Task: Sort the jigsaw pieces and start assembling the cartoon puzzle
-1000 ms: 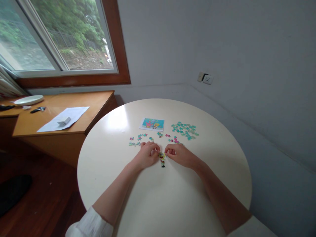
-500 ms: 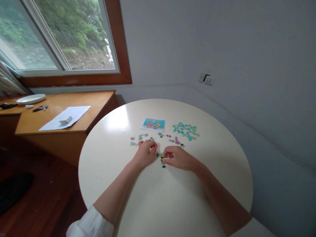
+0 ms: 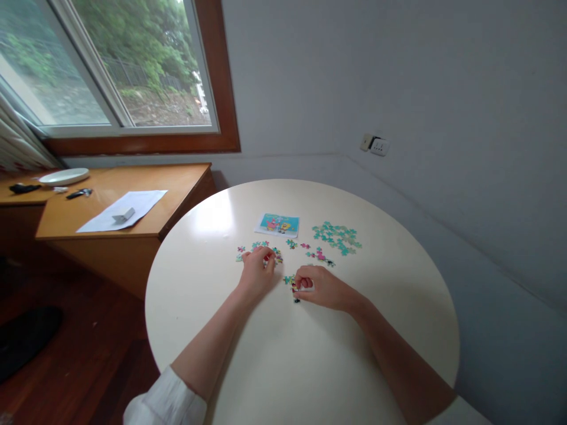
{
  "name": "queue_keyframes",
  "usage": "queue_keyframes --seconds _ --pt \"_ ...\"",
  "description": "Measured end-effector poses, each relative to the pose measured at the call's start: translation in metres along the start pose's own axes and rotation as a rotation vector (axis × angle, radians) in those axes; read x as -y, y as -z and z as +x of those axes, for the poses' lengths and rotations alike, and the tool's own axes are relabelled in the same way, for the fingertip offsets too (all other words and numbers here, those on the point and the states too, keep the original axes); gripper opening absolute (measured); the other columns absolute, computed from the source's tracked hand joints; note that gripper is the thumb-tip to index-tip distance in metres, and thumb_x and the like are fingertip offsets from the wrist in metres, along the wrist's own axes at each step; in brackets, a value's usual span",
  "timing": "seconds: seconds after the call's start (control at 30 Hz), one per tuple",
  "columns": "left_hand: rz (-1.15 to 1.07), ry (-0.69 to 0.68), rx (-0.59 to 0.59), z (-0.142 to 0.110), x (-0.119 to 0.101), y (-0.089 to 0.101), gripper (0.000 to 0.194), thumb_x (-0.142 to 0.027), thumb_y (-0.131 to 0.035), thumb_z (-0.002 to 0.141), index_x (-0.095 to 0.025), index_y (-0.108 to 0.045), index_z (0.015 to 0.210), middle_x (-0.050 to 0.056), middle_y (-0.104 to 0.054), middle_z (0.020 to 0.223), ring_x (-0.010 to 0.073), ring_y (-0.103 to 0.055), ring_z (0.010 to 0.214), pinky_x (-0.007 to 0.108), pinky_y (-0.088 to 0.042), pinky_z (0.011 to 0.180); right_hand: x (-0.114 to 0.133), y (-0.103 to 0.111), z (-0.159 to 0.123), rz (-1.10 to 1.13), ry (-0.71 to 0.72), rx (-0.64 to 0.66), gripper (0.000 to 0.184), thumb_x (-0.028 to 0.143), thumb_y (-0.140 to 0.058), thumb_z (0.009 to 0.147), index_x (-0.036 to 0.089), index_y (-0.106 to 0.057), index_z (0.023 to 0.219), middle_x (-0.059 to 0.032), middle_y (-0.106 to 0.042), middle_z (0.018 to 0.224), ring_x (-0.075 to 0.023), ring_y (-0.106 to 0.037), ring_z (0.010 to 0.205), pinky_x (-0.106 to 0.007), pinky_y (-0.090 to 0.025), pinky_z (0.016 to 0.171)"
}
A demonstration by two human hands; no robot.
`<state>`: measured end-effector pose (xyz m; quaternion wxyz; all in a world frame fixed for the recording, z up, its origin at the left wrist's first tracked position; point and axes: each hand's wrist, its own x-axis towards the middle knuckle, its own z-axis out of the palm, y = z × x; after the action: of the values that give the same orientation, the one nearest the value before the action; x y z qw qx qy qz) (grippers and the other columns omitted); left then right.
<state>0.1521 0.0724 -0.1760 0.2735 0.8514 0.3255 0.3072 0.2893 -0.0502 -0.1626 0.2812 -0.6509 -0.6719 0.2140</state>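
Jigsaw puzzle pieces lie across a round white table [image 3: 195,342]. My right hand [image 3: 321,286] is closed in a pinch at the right edge of a small joined patch of puzzle pieces [image 3: 289,280], its fingertips touching the patch and covering part of it. Farther left, my left hand [image 3: 257,274] curls over loose colourful pieces [image 3: 278,255]; thumb and forefinger come close together, and whatever lies between them is hidden. A picture card [image 3: 280,225] with a pink and a yellow cartoon figure lies beyond both hands.
A spread of turquoise pieces [image 3: 339,237] lies at the right rear. Nearer are pink and dark pieces [image 3: 321,255]. Left of the table stands a wooden desk [image 3: 186,183] with a paper sheet [image 3: 142,206] and a white plate [image 3: 64,176]. A wall socket [image 3: 380,146] is behind.
My left hand has moved away from the joined patch, up toward the loose pieces. My right hand stays at the patch. The whole view has shifted slightly.
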Motion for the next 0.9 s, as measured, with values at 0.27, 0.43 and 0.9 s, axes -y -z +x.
queue_keyframes --seconds 0.27,0.43,0.9 --pt "-0.026 0.059 -0.022 0.001 0.003 -0.002 0.019 -0.009 -0.042 0.075 -0.019 -0.057 0.071 0.002 -0.064 0.078 0.0160 -0.056 0.075 0.035 -0.039 0.078 -0.005 -0.001 0.001 -0.018 -0.047 -0.064 0.009 0.020 -0.061 0.073 0.017 -0.057 0.066 0.0031 -0.052 0.060 -0.0099 -0.047 0.057 -0.021 -0.033 0.054" --pt "-0.030 0.080 -0.023 0.001 0.003 -0.002 0.019 -0.008 -0.042 0.074 -0.019 -0.057 0.071 0.001 -0.064 0.077 0.0162 -0.056 0.074 0.036 -0.038 0.079 -0.008 -0.001 0.003 -0.056 -0.035 -0.119 0.009 0.015 -0.058 0.073 0.018 -0.056 0.065 0.0027 -0.053 0.062 -0.0105 -0.048 0.059 -0.022 -0.035 0.056" --pt "-0.052 0.101 -0.032 0.002 0.005 -0.004 0.019 -0.006 -0.043 0.073 -0.019 -0.057 0.070 0.001 -0.063 0.078 0.0160 -0.057 0.076 0.036 -0.039 0.080 -0.039 -0.013 0.018 -0.351 -0.128 -0.455 0.029 0.019 -0.039 0.086 0.020 -0.060 0.106 -0.0093 -0.061 0.114 -0.0225 -0.051 0.107 -0.041 -0.031 0.090"
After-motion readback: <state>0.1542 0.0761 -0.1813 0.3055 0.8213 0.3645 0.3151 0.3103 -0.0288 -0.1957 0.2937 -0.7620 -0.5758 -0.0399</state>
